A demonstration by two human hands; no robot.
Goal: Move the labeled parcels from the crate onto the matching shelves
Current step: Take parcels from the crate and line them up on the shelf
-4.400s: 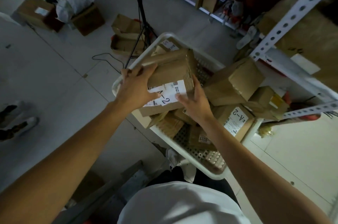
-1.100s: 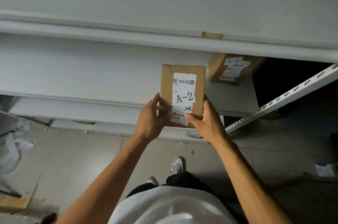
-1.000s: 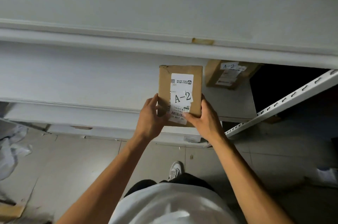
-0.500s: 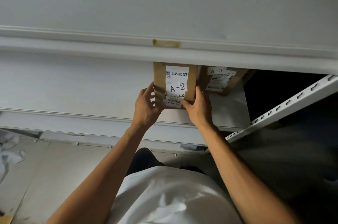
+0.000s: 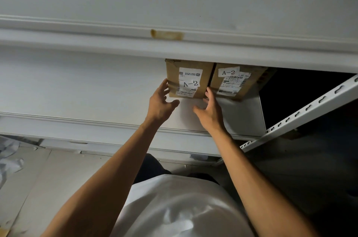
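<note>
A brown cardboard parcel [image 5: 188, 81] with a white label reading A-2 lies flat on the white middle shelf [image 5: 77, 89], partly under the edge of the shelf above. Its right side sits against a second A-2 parcel [image 5: 232, 81]. My left hand [image 5: 160, 101] has its fingertips on the parcel's left edge, thumb spread below it. My right hand [image 5: 210, 110] touches the parcel's near right corner with its fingertips, fingers apart. Neither hand wraps around the parcel.
The upper shelf board [image 5: 174, 4] overhangs the parcels, with a brown tape mark [image 5: 166, 34] on its front lip. A perforated white upright [image 5: 310, 109] slants across the right. Dark space lies right of the parcels. Crumpled white plastic [image 5: 9, 159] lies on the floor at left.
The parcel went from the crate up to the shelf, then slid deeper until it sat beside the other A-2 parcel. My hands have loosened from gripping its sides to fingertip contact.
</note>
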